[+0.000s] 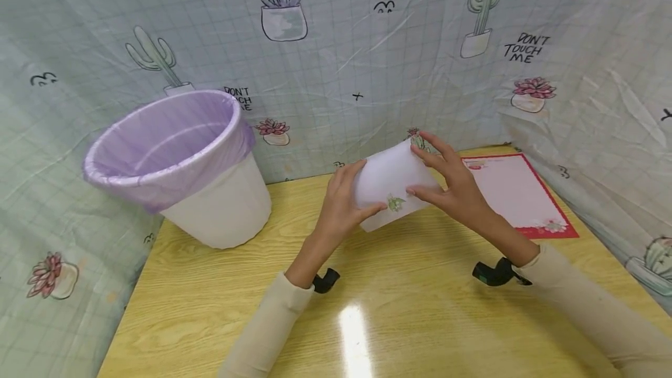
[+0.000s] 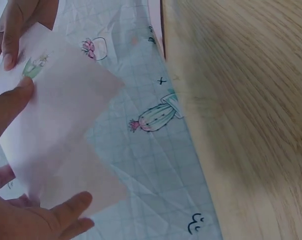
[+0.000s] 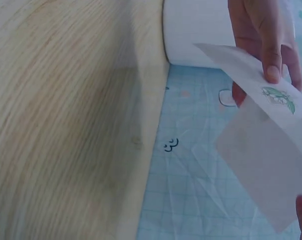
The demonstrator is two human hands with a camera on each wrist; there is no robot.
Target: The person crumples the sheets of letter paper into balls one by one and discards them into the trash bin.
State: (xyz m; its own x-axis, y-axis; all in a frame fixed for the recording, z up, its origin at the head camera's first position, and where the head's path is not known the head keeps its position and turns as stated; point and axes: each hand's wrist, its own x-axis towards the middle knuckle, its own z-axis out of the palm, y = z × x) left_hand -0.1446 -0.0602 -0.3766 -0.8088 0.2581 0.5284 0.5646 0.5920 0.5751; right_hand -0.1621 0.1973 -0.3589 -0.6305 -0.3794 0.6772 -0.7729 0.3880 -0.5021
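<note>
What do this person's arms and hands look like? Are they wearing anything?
The left hand and right hand are ungloved. Plain cream sleeves end short of the wrists, and a small, chunky black device shows near each cuff.

Head view from above, facing forward and down — wrist views close in, turned sideways, all sharing the paper (image 1: 391, 177).

A yellowish wood-grain table (image 1: 252, 296) bears a purple-lined white bin (image 1: 226, 206) and a red-bordered sheet (image 1: 514, 188).
</note>
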